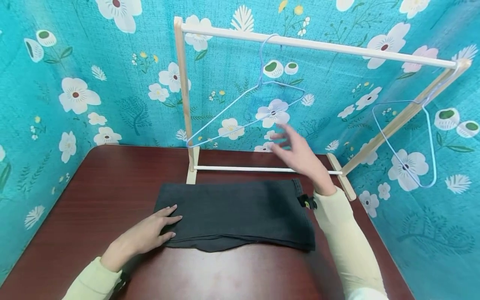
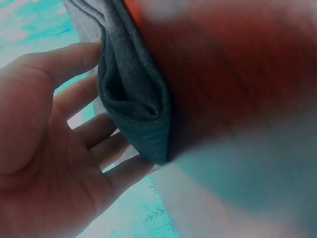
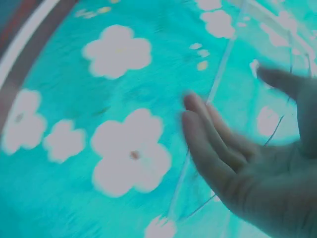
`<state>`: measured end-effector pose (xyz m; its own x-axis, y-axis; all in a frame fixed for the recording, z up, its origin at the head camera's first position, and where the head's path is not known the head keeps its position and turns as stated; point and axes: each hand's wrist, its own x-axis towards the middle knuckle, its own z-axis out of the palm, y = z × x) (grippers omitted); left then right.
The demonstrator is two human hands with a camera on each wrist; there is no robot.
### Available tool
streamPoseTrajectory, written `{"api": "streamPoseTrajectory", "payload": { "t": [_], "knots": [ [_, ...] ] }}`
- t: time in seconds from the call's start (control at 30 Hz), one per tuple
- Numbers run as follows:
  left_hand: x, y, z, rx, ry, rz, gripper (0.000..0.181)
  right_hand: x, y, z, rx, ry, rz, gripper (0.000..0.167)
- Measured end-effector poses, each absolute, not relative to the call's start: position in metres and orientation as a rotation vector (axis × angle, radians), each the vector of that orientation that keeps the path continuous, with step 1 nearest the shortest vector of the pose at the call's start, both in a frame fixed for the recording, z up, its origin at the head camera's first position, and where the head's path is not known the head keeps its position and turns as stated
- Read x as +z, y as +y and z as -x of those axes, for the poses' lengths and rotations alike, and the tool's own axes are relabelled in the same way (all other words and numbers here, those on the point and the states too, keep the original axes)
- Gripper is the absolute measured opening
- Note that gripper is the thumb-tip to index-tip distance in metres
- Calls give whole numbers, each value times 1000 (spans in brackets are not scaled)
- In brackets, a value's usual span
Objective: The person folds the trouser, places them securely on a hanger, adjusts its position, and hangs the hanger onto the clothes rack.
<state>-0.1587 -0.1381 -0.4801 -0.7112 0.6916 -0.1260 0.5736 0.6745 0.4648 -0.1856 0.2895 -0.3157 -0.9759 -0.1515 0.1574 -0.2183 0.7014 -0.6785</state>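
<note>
A folded dark garment (image 1: 232, 214), perhaps trousers, lies flat across the table. My left hand (image 1: 144, 233) rests on its left end with the fingers spread. In the left wrist view the layered folds of the garment (image 2: 131, 89) sit against the fingertips. My right hand (image 1: 298, 154) is raised above the garment's far right side, its fingers loosely bent and holding nothing. Just beyond it, a light blue hanger (image 1: 225, 110) hangs from the rack's top bar. In the right wrist view the right hand (image 3: 247, 163) appears blurred, close to the hanger's thin wire; contact cannot be made out.
A wooden rack (image 1: 183, 83) with a white top bar (image 1: 337, 46) stands along the back of the dark red table (image 1: 75, 216). A second hanger (image 1: 431, 141) hangs at the bar's right end. Flowered turquoise cloth (image 1: 123, 83) surrounds the table's back and sides.
</note>
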Motion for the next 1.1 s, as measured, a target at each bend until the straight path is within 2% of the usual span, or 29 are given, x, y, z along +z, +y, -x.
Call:
{"api": "streamPoseTrajectory", "payload": {
  "t": [0.17, 0.43, 0.53, 0.77, 1.1],
  "knots": [
    [-484, -137, 158, 558, 2619, -1017, 51, -290, 260, 209, 1329, -2467, -219, 76],
    [-484, -136, 157, 538, 2638, -1042, 51, -263, 231, 233, 1465, -2235, -220, 72],
    [-485, -135, 157, 533, 2645, -1050, 52, -256, 226, 239, 1496, -2215, -226, 66],
    [-486, -134, 156, 540, 2653, -1057, 52, -252, 220, 252, 1565, -2105, -266, 40],
    [-485, -137, 156, 530, 2643, -1006, 52, -246, 214, 259, 1614, -1952, -334, 23]
  ]
}}
